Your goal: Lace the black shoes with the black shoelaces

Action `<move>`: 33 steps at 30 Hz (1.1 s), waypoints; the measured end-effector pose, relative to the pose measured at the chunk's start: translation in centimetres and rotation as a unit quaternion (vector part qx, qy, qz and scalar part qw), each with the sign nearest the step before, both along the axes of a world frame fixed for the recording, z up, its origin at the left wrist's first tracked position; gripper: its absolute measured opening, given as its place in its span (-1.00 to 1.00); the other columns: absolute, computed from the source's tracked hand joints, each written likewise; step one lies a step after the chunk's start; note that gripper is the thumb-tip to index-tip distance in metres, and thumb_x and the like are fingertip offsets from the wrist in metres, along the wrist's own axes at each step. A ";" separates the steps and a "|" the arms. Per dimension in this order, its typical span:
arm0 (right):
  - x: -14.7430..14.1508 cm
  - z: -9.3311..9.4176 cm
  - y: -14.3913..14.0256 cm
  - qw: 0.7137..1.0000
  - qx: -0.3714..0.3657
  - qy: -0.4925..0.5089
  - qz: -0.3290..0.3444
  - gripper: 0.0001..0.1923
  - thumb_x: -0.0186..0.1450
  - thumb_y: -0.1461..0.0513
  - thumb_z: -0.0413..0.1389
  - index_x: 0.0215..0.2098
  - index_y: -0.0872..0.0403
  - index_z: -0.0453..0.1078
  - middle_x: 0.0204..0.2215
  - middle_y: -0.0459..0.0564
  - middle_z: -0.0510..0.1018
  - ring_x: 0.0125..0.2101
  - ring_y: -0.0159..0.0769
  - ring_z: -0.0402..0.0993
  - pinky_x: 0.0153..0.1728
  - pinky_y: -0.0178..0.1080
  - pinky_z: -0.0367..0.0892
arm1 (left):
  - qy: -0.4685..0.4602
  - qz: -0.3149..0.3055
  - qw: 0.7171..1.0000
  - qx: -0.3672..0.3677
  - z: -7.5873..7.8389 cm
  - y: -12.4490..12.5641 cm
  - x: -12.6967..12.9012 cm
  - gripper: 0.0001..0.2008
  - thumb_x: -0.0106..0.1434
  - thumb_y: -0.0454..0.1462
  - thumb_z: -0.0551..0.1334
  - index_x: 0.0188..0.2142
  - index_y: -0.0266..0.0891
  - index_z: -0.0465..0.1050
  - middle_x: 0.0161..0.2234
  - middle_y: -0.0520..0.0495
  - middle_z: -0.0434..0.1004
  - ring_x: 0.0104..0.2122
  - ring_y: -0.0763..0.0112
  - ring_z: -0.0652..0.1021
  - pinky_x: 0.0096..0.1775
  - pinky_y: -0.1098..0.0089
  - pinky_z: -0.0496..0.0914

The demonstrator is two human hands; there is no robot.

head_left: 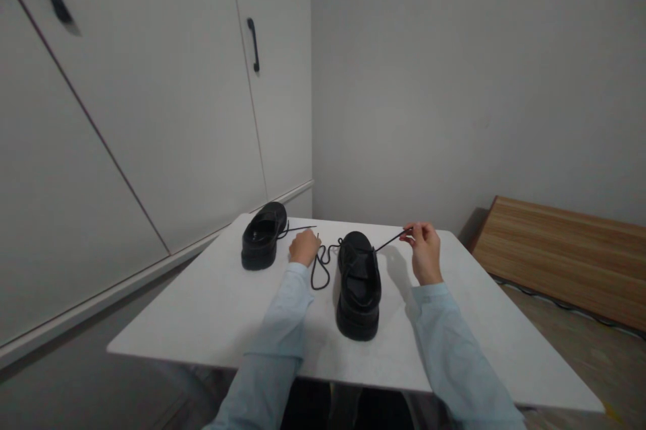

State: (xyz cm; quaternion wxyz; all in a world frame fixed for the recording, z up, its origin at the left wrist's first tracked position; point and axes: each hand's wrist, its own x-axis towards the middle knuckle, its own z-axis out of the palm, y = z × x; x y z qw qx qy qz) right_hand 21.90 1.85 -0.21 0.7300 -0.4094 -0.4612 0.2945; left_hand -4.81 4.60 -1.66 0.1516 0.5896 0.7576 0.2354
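Head view: your two hands draw the lace ends of a black shoe apart over a white bench.

Item one, near shoe (358,285): stands upright between your hands, toe pointing away from you. Item two, lace (321,268): one end runs taut from the eyelets to your right hand (424,252), pinched between fingertips and raised off the bench; the other loops slack on the bench to your left hand (303,247), which is closed around that end, knuckles up. Item three, second shoe (262,236): beyond your left hand, just beside it, its own lace trailing loose behind your knuckles. Risk, as judged: a harder pull on the taut side could drag the slack end out of its eyelets or tip the near shoe; your left hand could also snag the second shoe's loose lace.
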 end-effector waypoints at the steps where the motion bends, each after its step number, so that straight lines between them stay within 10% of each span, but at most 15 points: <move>1: 0.0 0.1 -0.1 1.000 0.010 0.000 0.000 -0.67 0.16 -0.04 0.11 -0.44 0.04 0.25 -0.43 -0.10 0.40 -0.49 -0.42 0.35 -0.45 -0.29 0.35 | -0.019 -0.009 0.999 0.031 0.3 0.0 0.2 -0.80 0.12 -0.29 0.16 -0.25 -0.28 0.46 -0.20 -0.31 0.55 -0.14 0.11 0.54 -0.18 0.26 0.37; 6: -0.7 0.4 -0.6 0.997 0.009 -0.075 0.008 -0.66 0.19 -0.05 0.10 -0.42 0.06 0.31 -0.50 -0.08 0.42 -0.48 -0.36 0.35 -0.38 -0.25 0.34 | -0.249 -0.131 0.940 0.191 1.6 0.2 1.7 -0.76 0.10 -0.27 0.23 -0.22 -0.31 0.47 -0.37 -0.13 0.59 -0.32 0.36 0.56 -0.25 0.40 0.40; 12: -2.1 0.3 -1.0 0.986 -0.013 -0.158 0.050 -0.67 0.17 -0.04 0.11 -0.46 0.05 0.34 -0.52 -0.06 0.41 -0.45 -0.31 0.35 -0.34 -0.24 0.31 | -0.415 -0.263 0.858 0.153 2.5 -0.8 4.4 -0.76 0.06 -0.26 0.28 -0.27 -0.35 0.52 -0.29 -0.18 0.61 -0.34 0.38 0.56 -0.30 0.41 0.44; 33: -3.9 0.1 -2.0 0.970 0.006 -0.229 0.084 -0.76 0.20 0.04 0.09 -0.47 0.04 0.34 -0.41 -0.04 0.42 -0.34 -0.27 0.34 -0.31 -0.26 0.26 | -0.381 -0.387 0.834 0.100 1.9 -1.9 6.3 -0.79 -0.01 -0.25 0.34 -0.36 -0.34 0.57 -0.37 -0.12 0.62 -0.35 0.36 0.57 -0.21 0.39 0.42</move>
